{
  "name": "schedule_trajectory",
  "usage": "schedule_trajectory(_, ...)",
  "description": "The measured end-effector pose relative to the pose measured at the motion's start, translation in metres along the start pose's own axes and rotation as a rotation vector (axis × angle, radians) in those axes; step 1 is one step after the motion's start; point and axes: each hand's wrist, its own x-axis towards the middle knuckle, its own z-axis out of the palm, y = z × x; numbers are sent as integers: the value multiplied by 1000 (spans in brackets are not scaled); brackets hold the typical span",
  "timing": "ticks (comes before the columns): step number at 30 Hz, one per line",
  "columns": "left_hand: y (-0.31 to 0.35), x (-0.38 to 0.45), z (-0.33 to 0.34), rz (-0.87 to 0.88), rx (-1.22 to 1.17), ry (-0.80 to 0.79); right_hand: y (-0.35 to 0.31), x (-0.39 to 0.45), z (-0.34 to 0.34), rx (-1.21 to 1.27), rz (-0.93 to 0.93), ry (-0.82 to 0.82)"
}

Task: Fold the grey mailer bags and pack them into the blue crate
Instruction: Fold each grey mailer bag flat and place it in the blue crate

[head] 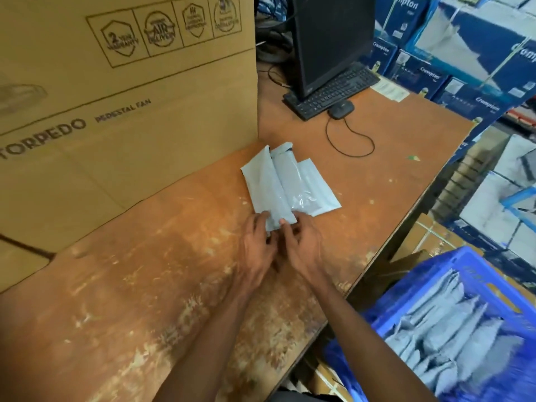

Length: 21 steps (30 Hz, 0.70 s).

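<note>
While the blue plastic crate (429,288) at the lower right of the frame already holds a row of folded grey bags (452,332) standing on edge, one grey plastic mailer bag (278,181) lies on the worn orange-brown wooden table (130,300) near the centre of the frame, only partly folded. Its long sides are turned inward and a glossy strip shows along its right part. The left hand (256,248) pinches the near end of the bag from the left with curled fingers, and the right hand (301,245) pinches the same end from the right, so both grip the bag's near edge close together. Judging by the full look of the crate, much of the packing seems done; this bag has yet to be folded down and carried to the crate, well apart from it at the table's right side. A large brown cardboard carton (116,97) fills the upper left, and a black monitor (333,39) with a black keyboard (330,91) stands at the upper centre.
</note>
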Motion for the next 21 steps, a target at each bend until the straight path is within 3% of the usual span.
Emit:
schedule_trajectory(4, 0, -39, -8, 60, 0, -20, 3, -17, -3, 201, 115, 40)
schedule_trajectory(9, -2, -81, -30, 239, 93, 76, 19, -53, -28, 372, 175, -42)
schedule_trajectory(12, 3, -103, -45, 293, 126, 86, 31, -80, -46, 346, 214, -142)
schedule_trajectory(16, -2, -137, -57, 265, 348, -80, 51, -110, -54, 129, 128, -294)
schedule_trajectory(21, -8, -171, -75, 209, 521, -149, 45, -141, -49, 24, -51, -204)
